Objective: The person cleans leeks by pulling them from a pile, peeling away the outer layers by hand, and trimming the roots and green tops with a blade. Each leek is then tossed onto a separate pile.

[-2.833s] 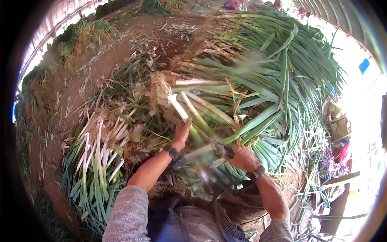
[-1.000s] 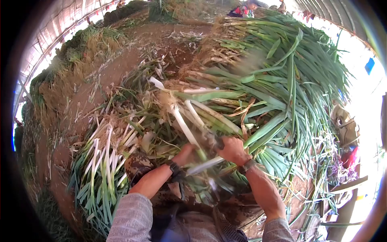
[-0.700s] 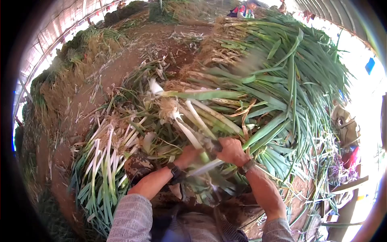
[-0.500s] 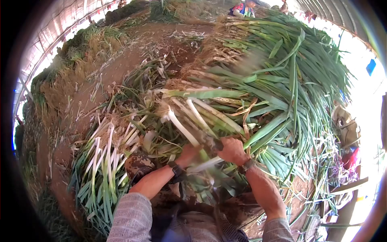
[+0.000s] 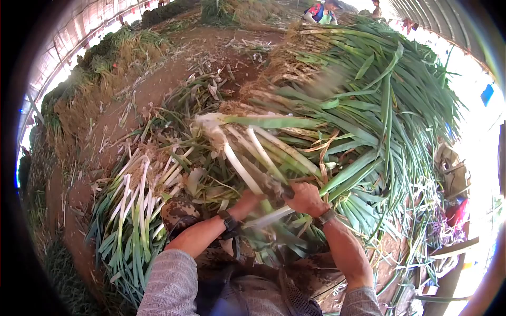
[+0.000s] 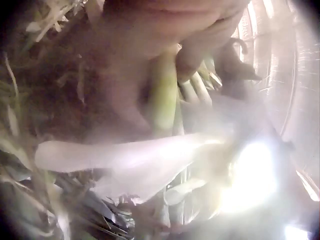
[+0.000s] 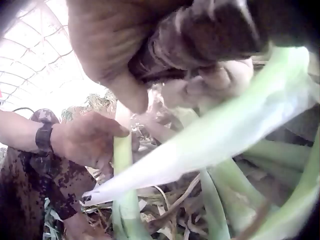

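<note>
In the head view my left hand [image 5: 246, 203] grips a leek [image 5: 241, 167], its white end up and away from me. The right wrist view shows that thumb lying along the leek's pale green part [image 7: 123, 155]. My right hand [image 5: 305, 198] curls round a dark, ridged handle [image 7: 200, 37], close beside the leek. A pale tapering strip [image 7: 200, 145] slants across in front of the leek; I cannot tell if it is a blade or a leaf. The left wrist view is hazy, with the green stem [image 6: 165, 95] under the fingers.
Long-leaved leeks [image 5: 363, 100] lie heaped ahead and to the right. White-stemmed leeks [image 5: 132, 210] are bunched at the left beside a camouflage-clad knee [image 5: 182, 216]. Loose trimmings [image 5: 200, 95] litter the brown ground [image 5: 153, 79]. Another person [image 5: 321, 13] is behind the heap.
Since the oldest frame my left hand has come lower along the leek, and my right hand has shifted slightly left. The leek's upper end has swung a little. Lately both hands hardly move.
</note>
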Available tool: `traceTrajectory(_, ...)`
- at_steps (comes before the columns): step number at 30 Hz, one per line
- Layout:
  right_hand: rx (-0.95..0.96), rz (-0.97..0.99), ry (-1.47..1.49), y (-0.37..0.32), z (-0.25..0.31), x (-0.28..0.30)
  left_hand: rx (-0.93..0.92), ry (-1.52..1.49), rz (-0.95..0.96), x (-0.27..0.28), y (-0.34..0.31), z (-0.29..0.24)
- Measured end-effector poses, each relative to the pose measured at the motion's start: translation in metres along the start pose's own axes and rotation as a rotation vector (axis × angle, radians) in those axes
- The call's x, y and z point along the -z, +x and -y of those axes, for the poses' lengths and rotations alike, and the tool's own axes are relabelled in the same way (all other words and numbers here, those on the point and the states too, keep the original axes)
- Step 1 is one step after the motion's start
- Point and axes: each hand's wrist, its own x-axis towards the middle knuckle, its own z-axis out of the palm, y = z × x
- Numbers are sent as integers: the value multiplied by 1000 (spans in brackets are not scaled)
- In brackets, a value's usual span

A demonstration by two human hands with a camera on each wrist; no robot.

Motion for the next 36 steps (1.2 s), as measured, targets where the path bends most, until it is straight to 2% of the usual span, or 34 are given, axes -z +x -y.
traceTrajectory(1, -19, 92, -21, -2, 0, 4, 44, -11, -30, 2, 0, -3)
traceTrajectory(2, -38, 186, -41, -4, 0, 7, 111, -168, 94, -1, -13, -21)
traceTrajectory(3, -39, 185, -40, -5, -3, 7, 112, -166, 95, 1, -13, -19)
traceTrajectory(5, -75, 305, -142, -5, -9, 4, 39, -175, 187, 6, -13, -15)
traceTrajectory(6, -78, 305, -139, -8, -9, 7, 42, -174, 189, 5, -22, -28)
traceTrajectory(8, -104, 348, -138, -16, -12, 15, -127, 188, 17, 11, -33, -59)
traceTrajectory(10, -88, 293, -142, -28, -20, 18, -299, -58, -183, 24, -28, -76)
traceTrajectory(11, -63, 236, -154, -33, -25, 20, -324, -118, -256, 47, -16, -83)
traceTrajectory(12, -105, 265, -142, -37, -32, 21, -408, -258, -344, 45, -33, -114)
traceTrajectory(14, -106, 256, -139, -49, -42, 23, -566, -428, -531, 76, -39, -155)
traceTrajectory(16, -144, 251, -126, -60, -44, 29, -722, -305, -798, 101, -67, -209)
traceTrajectory(17, -145, 253, -123, -65, -47, 31, -803, -222, -746, 118, -86, -233)
traceTrajectory(18, -169, 243, -141, -71, -51, 31, -838, -154, -823, 147, -96, -255)
traceTrajectory(19, -194, 237, -157, -78, -53, 32, -941, -110, -731, 188, -104, -271)
traceTrajectory(21, -217, 252, -117, -87, -53, 41, -857, 388, -1039, 181, -172, -322)
traceTrajectory(23, -253, 276, -131, -98, -60, 46, -846, 460, -999, 196, -214, -350)
traceTrajectory(24, -204, 234, -172, -105, -74, 37, -786, 561, -1058, 238, -227, -359)
traceTrajectory(25, -209, 237, -169, -110, -72, 40, -580, 903, -1231, 283, -239, -367)
traceTrajectory(27, -247, 252, -107, -119, -66, 49, -714, 1394, -1358, 327, -244, -342)
traceTrajectory(28, -253, 256, -90, -123, -71, 49, -717, 1396, -1355, 328, -234, -320)
traceTrajectory(30, -280, 273, -99, -128, -78, 50, -703, 1331, -1474, 316, -209, -274)
traceTrajectory(32, -306, 283, -136, -135, -78, 54, -444, 983, -1021, 214, -197, -243)
traceTrajectory(33, -306, 291, -149, -138, -78, 53, -434, 938, -905, 158, -180, -220)
traceTrajectory(34, -306, 261, -140, -142, -79, 49, -679, 884, -563, 130, -156, -191)
traceTrajectory(35, -304, 234, -133, -143, -81, 45, -304, 796, -460, 80, -138, -171)
traceTrajectory(36, -318, 283, -144, -142, -86, 41, -493, 779, -197, 61, -110, -132)
